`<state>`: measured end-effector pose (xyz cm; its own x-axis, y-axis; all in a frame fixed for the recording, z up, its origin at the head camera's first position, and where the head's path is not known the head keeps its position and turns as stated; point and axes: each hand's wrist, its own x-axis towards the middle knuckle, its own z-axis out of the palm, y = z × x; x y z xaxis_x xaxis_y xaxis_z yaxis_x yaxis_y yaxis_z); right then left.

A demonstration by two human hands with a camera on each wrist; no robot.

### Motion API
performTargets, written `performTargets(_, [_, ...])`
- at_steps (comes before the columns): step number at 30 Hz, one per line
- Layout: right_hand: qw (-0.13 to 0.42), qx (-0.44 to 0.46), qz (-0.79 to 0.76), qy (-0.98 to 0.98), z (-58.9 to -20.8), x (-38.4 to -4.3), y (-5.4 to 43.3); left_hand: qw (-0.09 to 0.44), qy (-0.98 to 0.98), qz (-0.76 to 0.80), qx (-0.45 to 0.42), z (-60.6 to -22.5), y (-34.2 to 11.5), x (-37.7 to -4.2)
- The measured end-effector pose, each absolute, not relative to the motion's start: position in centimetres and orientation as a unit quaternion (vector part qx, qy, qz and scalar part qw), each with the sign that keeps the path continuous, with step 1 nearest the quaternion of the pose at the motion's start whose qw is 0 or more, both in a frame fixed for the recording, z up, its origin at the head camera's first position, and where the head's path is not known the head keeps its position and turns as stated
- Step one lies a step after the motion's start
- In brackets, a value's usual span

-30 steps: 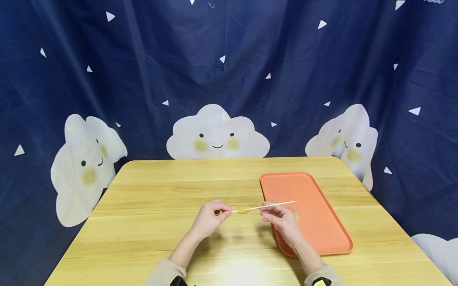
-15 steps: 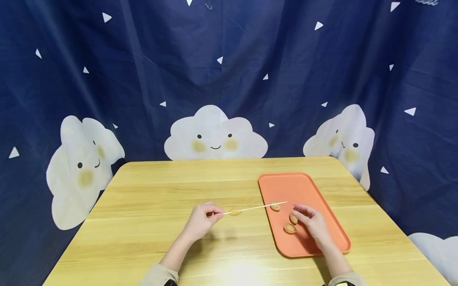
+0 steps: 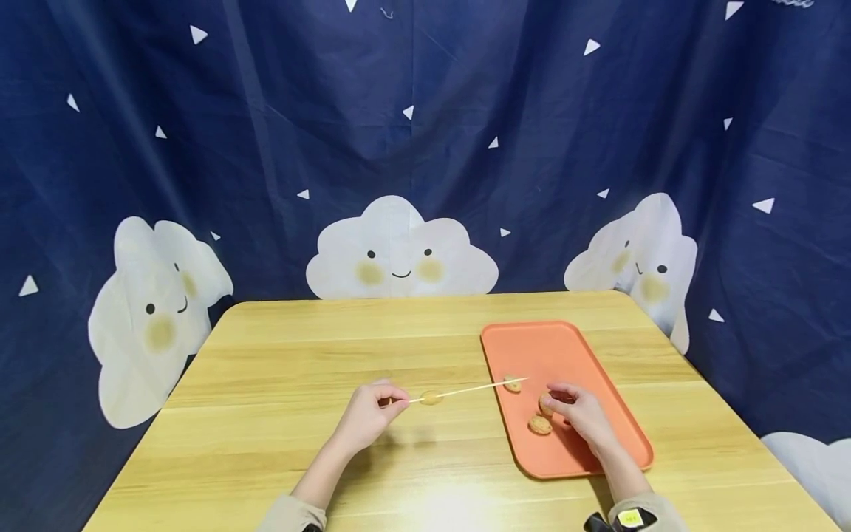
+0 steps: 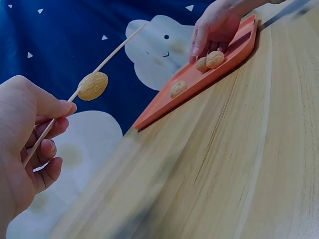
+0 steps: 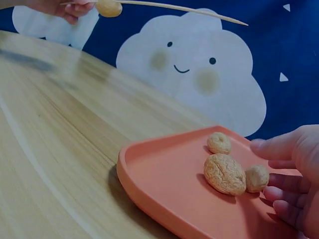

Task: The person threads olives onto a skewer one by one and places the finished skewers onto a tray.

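Note:
Between thumb and fingers my left hand [image 3: 368,415] pinches the lower end of a thin wooden skewer [image 4: 114,52]. One wrinkled, tan, egg-shaped food ball [image 4: 93,86] is threaded on it, a little beyond the fingertips. The skewer's pointed end reaches right and overlaps the tray in the head view. My right hand [image 3: 585,419] is over the orange tray [image 3: 532,343], thumb and fingers parted around a small tan ball [image 5: 257,178], fingertips right at its side. A larger wrinkled ball [image 5: 225,174] lies against that one, and a third ball [image 3: 512,384] sits farther back.
The tray, with its low raised rim, lies on the right half of a light wooden table [image 3: 319,355]. Behind the table hangs a dark blue curtain [image 3: 266,148] with white clouds and triangles.
My right hand has moved away from the skewer, rightward to the balls on the tray. My left hand has shifted slightly left, still holding the skewer with its ball.

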<state>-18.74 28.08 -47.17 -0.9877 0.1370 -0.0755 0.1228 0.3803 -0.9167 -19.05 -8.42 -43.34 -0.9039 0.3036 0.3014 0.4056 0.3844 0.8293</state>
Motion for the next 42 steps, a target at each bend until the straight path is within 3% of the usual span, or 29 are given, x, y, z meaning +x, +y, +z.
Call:
performTargets(30, [-0.005,-0.068,0.573,-0.817,-46.3,-18.5,27.8,0.045,-0.831,-0.508,-0.224,-43.6,-8.4,-19.4])
performTargets(42, [0.002,0.008,0.623,-0.782,-44.4,-17.9,27.4,0.046,-0.833,-0.509,-0.212,-43.1,-8.4,-19.2])
